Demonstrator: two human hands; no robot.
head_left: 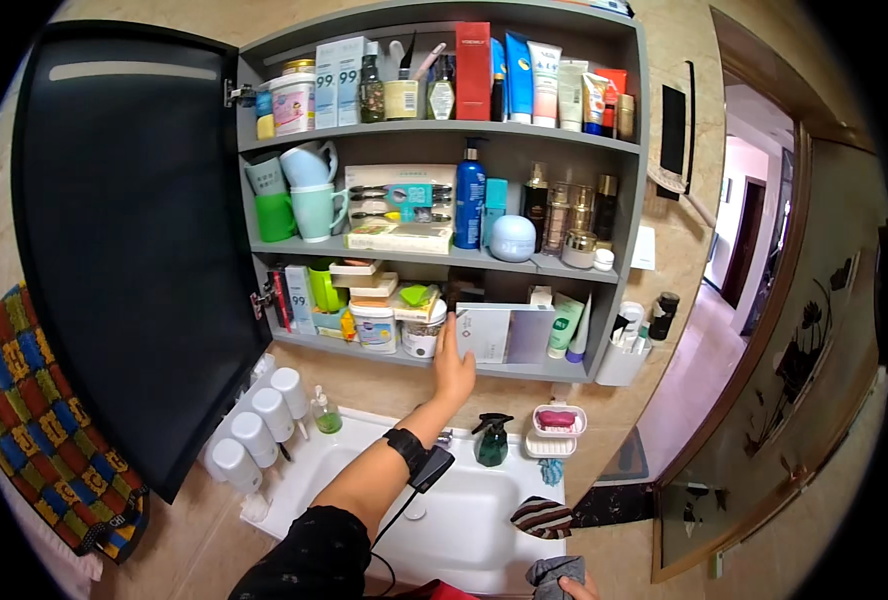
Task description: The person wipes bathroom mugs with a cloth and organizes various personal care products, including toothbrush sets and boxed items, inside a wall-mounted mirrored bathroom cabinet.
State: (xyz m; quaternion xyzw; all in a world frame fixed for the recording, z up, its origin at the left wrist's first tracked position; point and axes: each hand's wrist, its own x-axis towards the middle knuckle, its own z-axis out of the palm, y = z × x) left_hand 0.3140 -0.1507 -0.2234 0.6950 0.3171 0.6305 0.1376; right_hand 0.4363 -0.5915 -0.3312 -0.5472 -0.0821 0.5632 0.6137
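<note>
My left hand (453,369) is raised to the cabinet's bottom shelf, fingers extended upward against the left edge of a flat white and grey box (505,334). It does not appear to grip the box. Left of my fingers stands a clear jar with a white lid (420,339), and farther left a white tub (374,330). A green tube (564,326) and a white tube with a purple cap (580,334) stand right of the box. At the bottom edge of the view, my right hand (579,589), partly cut off, holds a grey cloth (555,576).
The dark cabinet door (128,225) hangs open on the left. Bottles and cups fill the upper shelves (429,129). Below are a white sink (481,517), a dark green spray bottle (493,442), a soap dish (558,431), a soap pump bottle (327,414) and wall-mounted cup holders (252,435).
</note>
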